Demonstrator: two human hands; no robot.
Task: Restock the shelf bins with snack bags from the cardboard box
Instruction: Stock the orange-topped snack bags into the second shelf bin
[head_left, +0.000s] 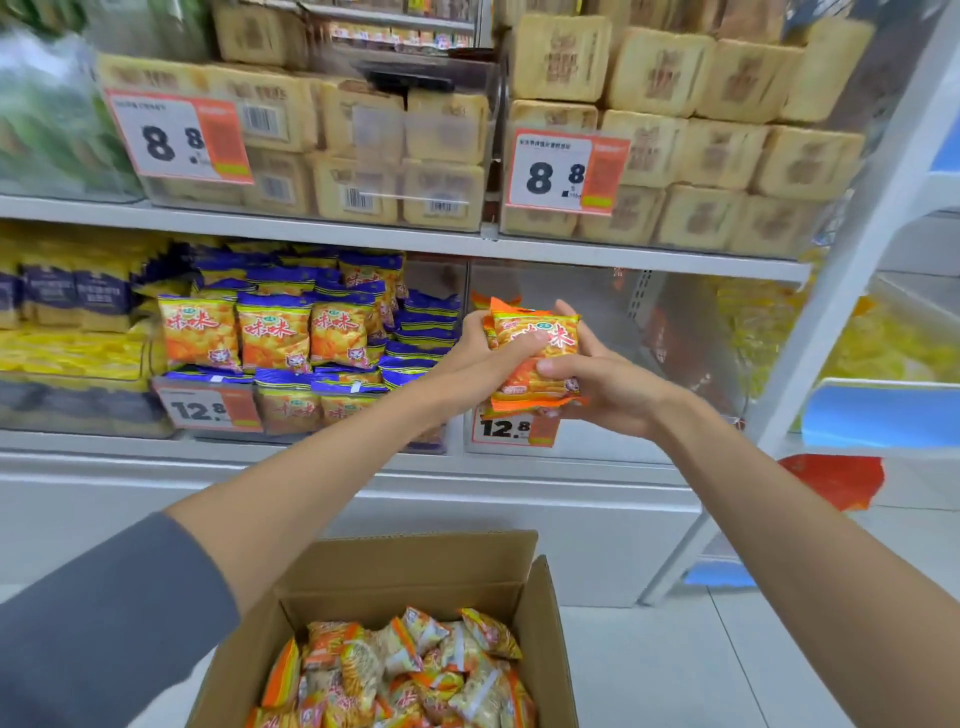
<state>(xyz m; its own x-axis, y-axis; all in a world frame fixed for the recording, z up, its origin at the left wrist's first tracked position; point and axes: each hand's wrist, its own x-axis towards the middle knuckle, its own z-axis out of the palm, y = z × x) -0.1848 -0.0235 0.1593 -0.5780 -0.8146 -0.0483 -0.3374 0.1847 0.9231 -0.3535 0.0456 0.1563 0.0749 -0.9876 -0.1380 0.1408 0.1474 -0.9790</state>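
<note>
1. Both forearms reach up from 7 and 5 o'clock; a grey sleeve (104, 623) covers the left upper arm.
2. At 6 o'clock, the open cardboard box (543, 613) holds loose orange snack bags (405, 670).
3. Just past centre, at 2 o'clock, the left hand (475, 345) and right hand (610, 389) grip a small stack of orange bags (540, 364) between them, thumbs across its front.
4. Behind the stack is a clear bin (665, 332), its 12.8 price tag (511, 431) partly hidden by the right hand.
5. At 9 o'clock, the neighbouring bin (452, 441) is packed with blue-topped bags (272, 330).
6. At 12 o'clock, the upper shelf carries tan packets (701, 156).
</note>
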